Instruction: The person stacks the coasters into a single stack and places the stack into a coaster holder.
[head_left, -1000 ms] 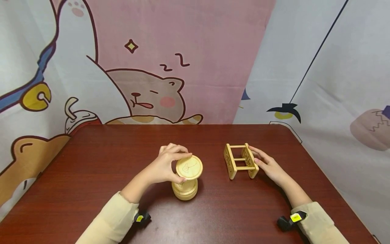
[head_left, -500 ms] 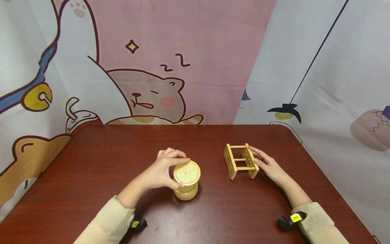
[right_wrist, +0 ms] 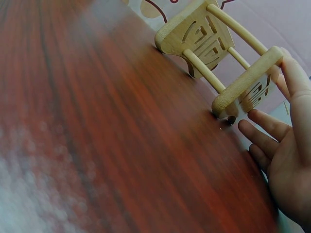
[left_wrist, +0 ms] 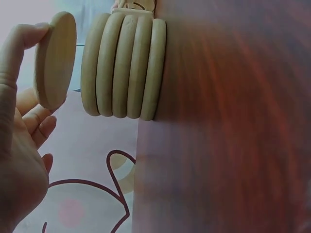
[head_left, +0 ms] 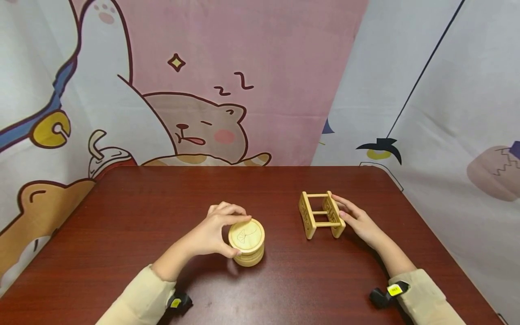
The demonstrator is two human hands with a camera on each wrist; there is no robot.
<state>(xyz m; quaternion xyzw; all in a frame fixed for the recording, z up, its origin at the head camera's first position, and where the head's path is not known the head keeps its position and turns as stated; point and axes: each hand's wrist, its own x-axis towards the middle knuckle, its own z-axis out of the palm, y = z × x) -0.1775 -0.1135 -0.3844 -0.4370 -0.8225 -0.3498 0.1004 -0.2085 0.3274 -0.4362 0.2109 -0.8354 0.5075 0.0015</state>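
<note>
My left hand (head_left: pixel 232 234) pinches a round wooden lid (head_left: pixel 247 235) by its rim, holding it just over a ribbed round wooden box (head_left: pixel 249 258) that stands on the table. In the left wrist view a narrow gap separates the lid (left_wrist: pixel 56 60) from the box (left_wrist: pixel 124 65), with my left-hand fingertips (left_wrist: pixel 17 46) on the lid's edge. My right hand (head_left: pixel 347 215) lies with straight fingers against the right side of a small wooden rack (head_left: pixel 321 220). The right wrist view shows the rack (right_wrist: pixel 218 48) standing on the table with those fingers (right_wrist: pixel 265 138) beside it.
The dark red-brown table (head_left: pixel 122 216) has its rounded far right corner close behind the rack. A cartoon-printed cloth backdrop (head_left: pixel 243 67) hangs right behind the table's far edge. Cream sleeves cover both forearms at the near edge.
My left hand has brought the lid down and slightly left, from well above the box to just over it. The right hand and the rack have stayed still.
</note>
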